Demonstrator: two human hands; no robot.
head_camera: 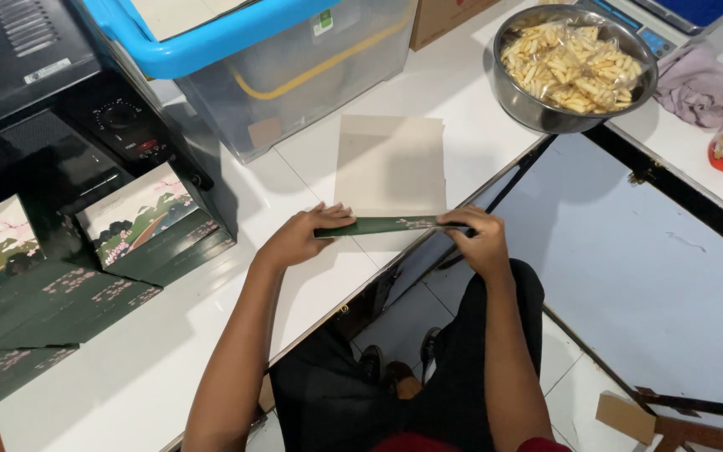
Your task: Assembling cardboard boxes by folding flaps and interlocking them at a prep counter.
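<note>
Folding a flat green printed cardboard box blank [391, 172] on the white table [127, 368], my left hand [299, 237] and right hand [483, 238] pinching its near flap, creasing evenly seems needed next.

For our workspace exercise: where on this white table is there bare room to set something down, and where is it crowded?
Bare: the table near the left hand, below the stacked green boxes; and between the clear bin and metal bowl. Crowded: the far left, and around the flat cardboard.
</note>
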